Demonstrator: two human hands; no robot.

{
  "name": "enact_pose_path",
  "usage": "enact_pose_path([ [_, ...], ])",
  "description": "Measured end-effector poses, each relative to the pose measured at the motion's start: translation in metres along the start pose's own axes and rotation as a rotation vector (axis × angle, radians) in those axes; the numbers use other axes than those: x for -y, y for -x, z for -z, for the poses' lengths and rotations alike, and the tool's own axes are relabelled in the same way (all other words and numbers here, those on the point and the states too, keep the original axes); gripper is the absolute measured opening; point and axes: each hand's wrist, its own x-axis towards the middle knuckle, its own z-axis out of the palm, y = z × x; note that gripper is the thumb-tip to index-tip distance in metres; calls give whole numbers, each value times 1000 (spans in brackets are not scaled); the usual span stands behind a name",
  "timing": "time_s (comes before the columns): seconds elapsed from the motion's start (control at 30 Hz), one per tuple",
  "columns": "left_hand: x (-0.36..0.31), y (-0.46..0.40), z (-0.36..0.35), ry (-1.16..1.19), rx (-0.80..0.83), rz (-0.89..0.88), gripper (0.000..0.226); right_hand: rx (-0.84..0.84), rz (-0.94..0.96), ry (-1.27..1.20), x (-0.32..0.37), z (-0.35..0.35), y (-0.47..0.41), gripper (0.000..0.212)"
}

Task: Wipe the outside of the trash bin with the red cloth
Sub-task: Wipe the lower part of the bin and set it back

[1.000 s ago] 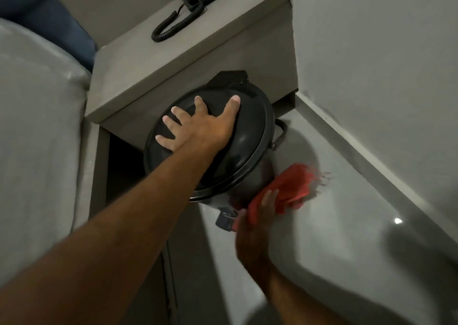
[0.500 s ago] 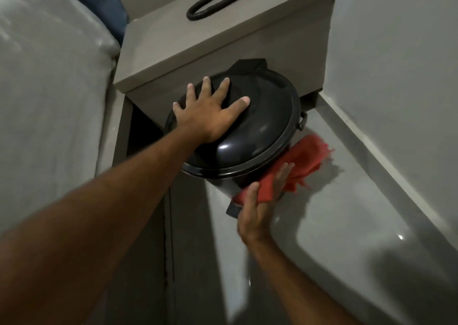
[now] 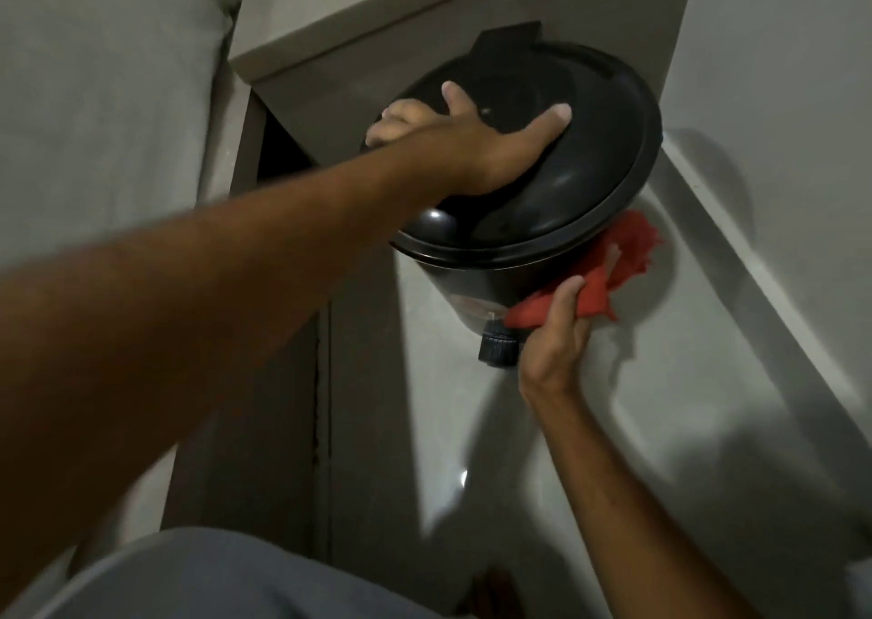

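A round black trash bin (image 3: pixel 585 179) with a domed lid stands on the pale floor against a grey nightstand. My left hand (image 3: pixel 476 142) lies flat on the lid with its fingers spread, pressing down and holding nothing. My right hand (image 3: pixel 559 330) grips the red cloth (image 3: pixel 608 274) and presses it against the bin's lower right side, just under the lid's rim. The bin's foot pedal (image 3: pixel 498 349) sticks out at the bottom, next to my right hand. Most of the bin's body is hidden under the lid.
The grey nightstand (image 3: pixel 377 19) stands behind the bin, and a bed (image 3: pixel 104 99) fills the left. A white wall with a baseboard (image 3: pixel 764 250) runs along the right. Glossy floor (image 3: pixel 684 406) lies in front. My grey-clad leg (image 3: pixel 226 576) shows at the bottom.
The view has shifted down and closer. My right hand has slid the red cloth along the bin's lower right side. My left hand stays on the lid, a little further left.
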Motion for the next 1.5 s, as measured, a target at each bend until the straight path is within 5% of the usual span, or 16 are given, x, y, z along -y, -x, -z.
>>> enact_pose_path([
  [0.13, 65, -12, 13, -170, -48, -684, 120, -76, -380, 143, -4, 28, -38, 51],
  [0.23, 86, -20, 6, -250, -171, -920, 121, -108, -402, 121, 15, 17, -43, 38],
  [0.43, 55, 12, -21, -10, -320, -679, 130, -104, -165, 4, 52, -7, -29, 76],
  [0.63, 11, 38, -40, 1, -381, -401, 130, -31, -208, 62, 33, 26, -41, 60],
  [0.8, 8, 40, -41, 8, -389, -393, 129, -83, -450, 147, 2, 53, -22, 46],
  [0.9, 9, 39, -40, 5, -388, -411, 127, -136, -400, 13, 18, 19, -12, 39],
  [1.0, 11, 38, -42, 19, -388, -429, 123, -36, -252, -20, 29, -11, 9, 74],
  [1.1, 13, 35, -42, 16, -397, -434, 119, 61, -137, -26, 13, -12, 26, 69],
  [1.27, 11, 34, -43, 44, -417, -452, 113, -145, -511, -75, -3, 14, 9, 40],
  [1.4, 17, 35, -46, 89, -442, -491, 101, -35, -679, -360, 63, 11, 17, 59],
  [1.5, 18, 39, -29, 131, -275, -478, 91, -23, -754, -275, 156, 20, 29, 63],
])
